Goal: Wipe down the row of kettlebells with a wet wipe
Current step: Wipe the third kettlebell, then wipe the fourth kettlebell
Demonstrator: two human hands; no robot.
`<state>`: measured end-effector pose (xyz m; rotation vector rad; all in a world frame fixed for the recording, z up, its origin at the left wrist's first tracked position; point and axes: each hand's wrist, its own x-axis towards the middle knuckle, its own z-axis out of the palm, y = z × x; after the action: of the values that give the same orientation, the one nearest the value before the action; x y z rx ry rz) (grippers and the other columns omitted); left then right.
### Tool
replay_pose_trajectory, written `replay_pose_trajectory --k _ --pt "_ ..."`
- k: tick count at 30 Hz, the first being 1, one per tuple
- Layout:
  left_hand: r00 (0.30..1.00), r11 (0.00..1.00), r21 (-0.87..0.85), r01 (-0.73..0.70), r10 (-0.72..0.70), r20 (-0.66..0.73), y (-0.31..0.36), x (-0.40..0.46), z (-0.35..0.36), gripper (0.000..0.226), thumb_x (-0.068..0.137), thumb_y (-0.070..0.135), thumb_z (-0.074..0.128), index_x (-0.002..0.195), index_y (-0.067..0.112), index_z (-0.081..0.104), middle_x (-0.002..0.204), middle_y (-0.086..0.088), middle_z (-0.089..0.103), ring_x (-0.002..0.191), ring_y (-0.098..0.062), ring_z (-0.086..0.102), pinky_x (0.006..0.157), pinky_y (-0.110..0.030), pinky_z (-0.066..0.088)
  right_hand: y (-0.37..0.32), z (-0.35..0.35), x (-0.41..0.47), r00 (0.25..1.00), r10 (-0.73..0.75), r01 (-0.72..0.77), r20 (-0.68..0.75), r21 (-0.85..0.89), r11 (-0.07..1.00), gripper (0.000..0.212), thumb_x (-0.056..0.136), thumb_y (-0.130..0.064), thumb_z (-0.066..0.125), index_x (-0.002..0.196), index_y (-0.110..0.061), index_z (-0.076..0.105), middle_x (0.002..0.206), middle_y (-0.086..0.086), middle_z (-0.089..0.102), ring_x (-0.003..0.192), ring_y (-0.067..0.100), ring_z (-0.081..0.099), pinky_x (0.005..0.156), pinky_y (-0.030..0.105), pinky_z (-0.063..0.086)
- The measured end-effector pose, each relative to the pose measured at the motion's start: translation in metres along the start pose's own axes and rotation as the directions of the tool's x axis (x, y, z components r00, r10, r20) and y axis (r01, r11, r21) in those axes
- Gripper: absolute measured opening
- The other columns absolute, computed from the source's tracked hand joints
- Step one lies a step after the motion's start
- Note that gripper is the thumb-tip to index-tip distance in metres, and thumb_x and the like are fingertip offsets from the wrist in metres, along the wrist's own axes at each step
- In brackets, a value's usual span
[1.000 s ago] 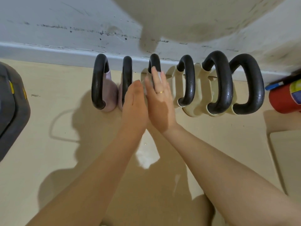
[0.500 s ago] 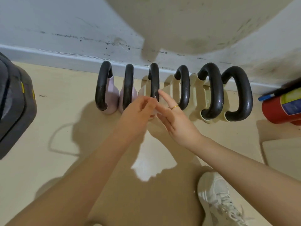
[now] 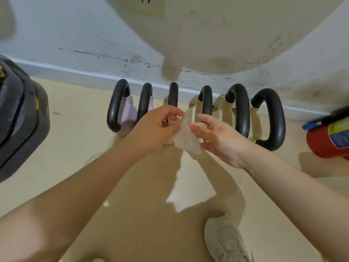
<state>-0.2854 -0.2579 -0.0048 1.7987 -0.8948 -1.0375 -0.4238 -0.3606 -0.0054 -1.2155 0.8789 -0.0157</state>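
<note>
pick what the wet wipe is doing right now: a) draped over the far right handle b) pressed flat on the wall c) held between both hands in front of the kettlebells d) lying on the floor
c: the wet wipe is pinched by the left hand and the right hand, held in the air in front of the kettlebells, not on the floor.

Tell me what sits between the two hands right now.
In the head view, the wet wipe spans the gap, pinched by the left hand and right hand.

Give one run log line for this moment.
both hands pinch wet wipe | left hand | right hand | kettlebells untouched
</note>
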Motion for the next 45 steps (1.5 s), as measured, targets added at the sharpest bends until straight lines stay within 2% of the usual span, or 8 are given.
replay_pose_trajectory --k 9,22,26,29,31,35,40,45 --pt "0.991 0.968 0.243 -0.064 0.090 -0.098 0.016 0.029 0.024 0.024 0.088 0.013 0.055 0.111 0.020 0.058 0.072 0.019 0.049 0.059 0.018 0.049 0.059 0.000 0.036 -0.012 -0.027 0.015 0.996 -0.008 0.011 -0.084 0.033 0.999 0.017 0.090 -0.005 0.054 0.075 -0.002 0.060 0.072 0.018 0.060 0.062 0.025 0.058 0.055 0.030 0.049" --pt "0.948 0.982 0.184 -0.048 0.103 -0.302 0.033 0.085 0.062 0.039 0.090 0.023 0.054 0.129 0.019 0.048 0.102 0.005 0.061 0.082 0.000 0.053 0.077 -0.004 0.038 -0.054 -0.101 0.030 0.976 0.181 -0.210 0.123 0.301 0.930 0.012 0.088 -0.005 0.051 0.093 -0.003 0.062 0.081 0.010 0.068 0.061 0.011 0.065 0.050 0.015 0.054" --pt "0.968 0.950 0.243 0.195 -0.145 -0.207 0.025 0.101 0.078 0.049 0.093 0.034 0.047 0.136 0.013 0.039 0.127 -0.004 0.057 0.113 -0.018 0.054 0.093 -0.025 0.038 -0.063 -0.127 0.053 0.974 0.015 0.020 -0.225 0.154 0.988 0.017 0.091 -0.012 0.050 0.108 -0.011 0.053 0.100 0.007 0.062 0.088 0.019 0.062 0.058 0.023 0.054" --pt "0.970 0.916 0.322 0.241 -0.225 -0.087 0.019 0.107 0.084 0.035 0.091 0.038 0.050 0.111 0.011 0.058 0.097 -0.007 0.067 0.089 -0.020 0.061 0.070 -0.020 0.042 -0.068 -0.135 0.073 0.781 -0.468 0.234 -0.414 -0.500 0.834 0.015 0.088 -0.012 0.047 0.080 -0.024 0.045 0.081 -0.004 0.052 0.073 0.014 0.054 0.065 0.017 0.049" --pt "0.974 0.919 0.323 0.226 -0.219 -0.059 0.014 0.110 0.084 0.030 0.087 0.038 0.055 0.095 0.010 0.062 0.080 -0.006 0.065 0.072 -0.017 0.059 0.060 -0.019 0.039 -0.063 -0.130 0.084 0.702 -0.703 0.300 -0.114 -0.848 0.438 0.015 0.085 -0.006 0.046 0.079 -0.020 0.043 0.081 -0.002 0.051 0.067 0.012 0.052 0.064 0.013 0.043" --pt "0.976 0.940 0.263 0.215 -0.213 -0.036 0.007 0.113 0.083 0.019 0.086 0.031 0.060 0.075 0.016 0.054 0.066 0.001 0.055 0.061 -0.010 0.051 0.059 -0.022 0.040 -0.040 -0.117 0.101 0.786 -0.381 0.495 0.486 -0.865 -0.082 0.010 0.082 -0.012 0.050 0.090 -0.012 0.056 0.109 0.007 0.060 0.081 0.026 0.057 0.072 0.043 0.050" --pt "0.978 0.974 0.095 0.208 -0.206 -0.031 0.000 0.111 0.084 0.017 0.086 0.024 0.061 0.088 0.007 0.060 0.062 0.002 0.051 0.058 -0.012 0.048 0.065 -0.028 0.042 -0.042 -0.130 0.109 0.782 -0.498 0.562 0.375 -0.769 0.303 0.034 0.091 -0.004 0.040 0.123 -0.013 0.046 0.111 -0.002 0.066 0.075 -0.004 0.059 0.065 0.028 0.046" --pt "0.982 0.977 0.104 0.184 -0.179 -0.052 -0.003 0.108 0.086 0.019 0.087 0.024 0.060 0.071 0.018 0.053 0.060 0.004 0.049 0.057 -0.009 0.046 0.059 -0.023 0.038 -0.036 -0.127 0.118 0.631 -0.391 0.728 0.670 -0.685 0.000 0.043 0.081 0.004 0.044 0.120 -0.006 0.059 0.121 0.011 0.063 0.114 0.024 0.059 0.098 0.030 0.044"
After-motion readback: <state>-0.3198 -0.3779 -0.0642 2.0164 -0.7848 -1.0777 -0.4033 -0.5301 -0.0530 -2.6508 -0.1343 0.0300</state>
